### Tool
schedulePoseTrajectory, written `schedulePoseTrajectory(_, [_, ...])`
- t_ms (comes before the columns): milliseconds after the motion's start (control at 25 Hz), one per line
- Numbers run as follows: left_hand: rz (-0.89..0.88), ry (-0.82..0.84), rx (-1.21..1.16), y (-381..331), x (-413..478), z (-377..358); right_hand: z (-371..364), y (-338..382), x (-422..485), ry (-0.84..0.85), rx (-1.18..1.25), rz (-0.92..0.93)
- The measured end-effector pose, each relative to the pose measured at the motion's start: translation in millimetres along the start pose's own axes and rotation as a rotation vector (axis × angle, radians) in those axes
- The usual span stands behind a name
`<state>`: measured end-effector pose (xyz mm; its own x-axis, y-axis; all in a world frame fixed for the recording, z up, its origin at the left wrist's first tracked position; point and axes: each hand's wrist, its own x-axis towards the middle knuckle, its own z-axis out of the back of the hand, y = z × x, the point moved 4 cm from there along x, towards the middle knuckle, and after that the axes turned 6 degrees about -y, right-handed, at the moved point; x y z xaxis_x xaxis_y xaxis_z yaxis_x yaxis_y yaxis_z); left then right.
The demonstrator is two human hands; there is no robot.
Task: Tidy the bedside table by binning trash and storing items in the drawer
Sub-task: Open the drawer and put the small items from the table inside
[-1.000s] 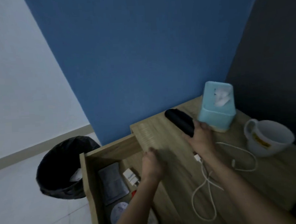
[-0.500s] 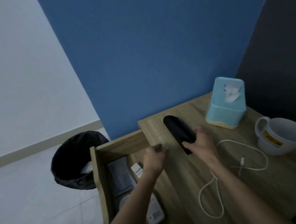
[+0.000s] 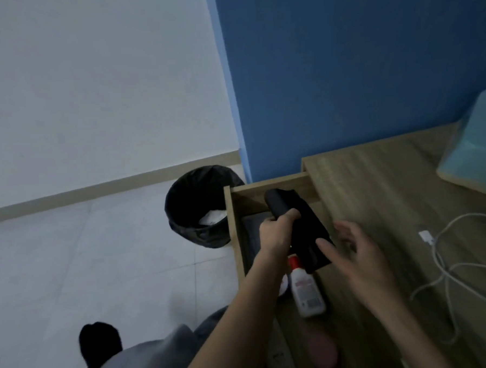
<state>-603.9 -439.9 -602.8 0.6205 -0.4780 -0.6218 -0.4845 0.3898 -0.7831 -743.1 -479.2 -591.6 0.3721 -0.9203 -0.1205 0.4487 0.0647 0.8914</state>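
My left hand (image 3: 277, 234) grips a long black case (image 3: 303, 231) near its far end and holds it over the open wooden drawer (image 3: 230, 212) of the bedside table (image 3: 377, 193). My right hand (image 3: 355, 251) hovers beside the case's near end with fingers spread, its thumb tip close to the case; contact is unclear. Inside the drawer lie a white bottle with a red cap (image 3: 305, 287), a dark grey flat item (image 3: 250, 234) and a pink oval thing (image 3: 322, 351).
A black-lined bin (image 3: 201, 211) with white trash stands on the tiled floor left of the drawer. A white charging cable (image 3: 449, 266) sprawls on the tabletop at right. A light blue tissue box (image 3: 476, 149) sits at the far right edge. My foot (image 3: 99, 346) is below left.
The black case went from my right hand on the tabletop to my left hand over the drawer. My right hand let go and opened. The view swung left and down.
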Motion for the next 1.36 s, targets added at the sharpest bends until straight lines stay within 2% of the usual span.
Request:
schedulePoseTrajectory(160, [0.127,0.039,0.083,34.5,4.8,17.0,-10.2,-13.5,-18.0,0.039,0.028,-0.047])
schedulePoseTrajectory(400, [0.344,0.149,0.197,98.5,11.7,4.1,-17.8,-35.2,-42.0,0.054,-0.074,-0.096])
schedulePoseTrajectory(560, [0.36,0.229,0.206,116.7,1.5,-13.1,-13.4,-38.2,-48.6,0.015,-0.033,-0.168])
schedulePoseTrajectory(800, [0.404,0.247,0.338,150.7,16.5,-16.2,-14.9,-45.4,-52.0,-0.002,-0.013,-0.117])
schedulePoseTrajectory(1080, [0.146,0.053,0.555,148.6,8.1,-28.3,-14.1,-49.6,-52.3,0.023,-0.011,-0.058])
schedulePoseTrajectory(1240, [0.279,0.133,0.687,135.9,12.6,-24.6,-7.2,-43.9,-51.3,0.013,-0.024,-0.001])
schedulePoseTrajectory(1360, [0.147,0.043,0.674,100.8,24.9,-24.8,1.0,-38.6,-46.4,-0.017,0.005,-0.001])
